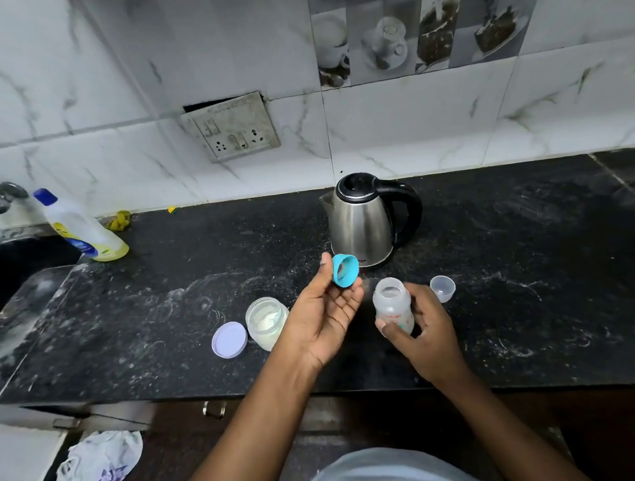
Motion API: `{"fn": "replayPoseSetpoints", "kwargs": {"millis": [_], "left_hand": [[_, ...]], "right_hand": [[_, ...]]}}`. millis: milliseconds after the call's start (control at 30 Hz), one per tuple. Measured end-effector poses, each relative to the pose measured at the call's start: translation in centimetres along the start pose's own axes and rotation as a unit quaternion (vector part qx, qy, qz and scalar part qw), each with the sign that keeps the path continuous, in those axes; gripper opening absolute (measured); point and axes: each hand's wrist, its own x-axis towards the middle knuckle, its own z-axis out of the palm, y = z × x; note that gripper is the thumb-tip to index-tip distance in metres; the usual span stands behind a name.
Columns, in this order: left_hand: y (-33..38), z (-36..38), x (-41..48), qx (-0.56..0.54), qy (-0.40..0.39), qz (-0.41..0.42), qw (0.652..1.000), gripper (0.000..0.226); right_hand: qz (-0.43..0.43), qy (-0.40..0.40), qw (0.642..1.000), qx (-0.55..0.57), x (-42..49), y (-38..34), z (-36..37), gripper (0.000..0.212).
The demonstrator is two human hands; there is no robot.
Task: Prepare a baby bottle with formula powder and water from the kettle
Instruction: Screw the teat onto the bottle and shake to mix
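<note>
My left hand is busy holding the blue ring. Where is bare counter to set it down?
Bare counter runs right of the clear cap, and between the soap bottle and kettle. Crowded in front of the kettle: jar, lid, baby bottle, left hand, right hand.

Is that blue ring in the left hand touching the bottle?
Apart. The head view shows dark counter between the blue ring and the bottle.

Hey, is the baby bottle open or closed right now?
Open. The baby bottle has a bare mouth; the right hand grips it, and the left hand holds the blue cap ring apart from it.
</note>
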Motion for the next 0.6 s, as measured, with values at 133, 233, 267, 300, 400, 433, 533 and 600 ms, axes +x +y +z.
{"fn": "replayPoseSetpoints", "kwargs": {"millis": [133, 233, 267, 300, 400, 433, 533, 600], "left_hand": [[-0.1, 1.5, -0.9, 0.133, -0.079, 0.128, 0.98, 0.032], [0.2, 2.3, -1.4, 0.229, -0.118, 0.198, 0.946, 0.027], [0.4, 2.6, -1.5, 0.257, -0.122, 0.219, 0.933, 0.022], [0.5, 2.7, -1.7, 0.283, -0.126, 0.239, 0.92, 0.02], [0.6, 3.2, -2.0, 0.332, -0.13, 0.27, 0.895, 0.019], [0.6, 3.3, -2.1, 0.341, -0.127, 0.277, 0.889, 0.019], [0.4, 3.6, -2.1, 0.37, -0.11, 0.294, 0.874, 0.02], [0.5, 3.6, -2.0, 0.387, -0.107, 0.296, 0.867, 0.02]], "right_hand": [[-0.023, 0.004, 1.0, 0.019, 0.7, -3.5, 0.4, 0.049], [-0.024, 0.03, 0.999, 0.027, 0.9, -5.1, 0.4, 0.049], [-0.024, 0.036, 0.999, 0.028, 1.0, -5.5, 0.4, 0.049], [-0.026, 0.04, 0.999, 0.024, 1.0, -5.8, 0.4, 0.049], [-0.047, 0.061, 0.997, -0.032, 1.0, -6.1, 0.1, 0.051], [-0.056, 0.07, 0.995, -0.053, 1.0, -6.1, 0.1, 0.051], [-0.086, 0.094, 0.985, -0.115, 0.9, -6.1, 0.1, 0.055], [-0.103, 0.103, 0.98, -0.138, 0.8, -6.2, 0.2, 0.055]]}}
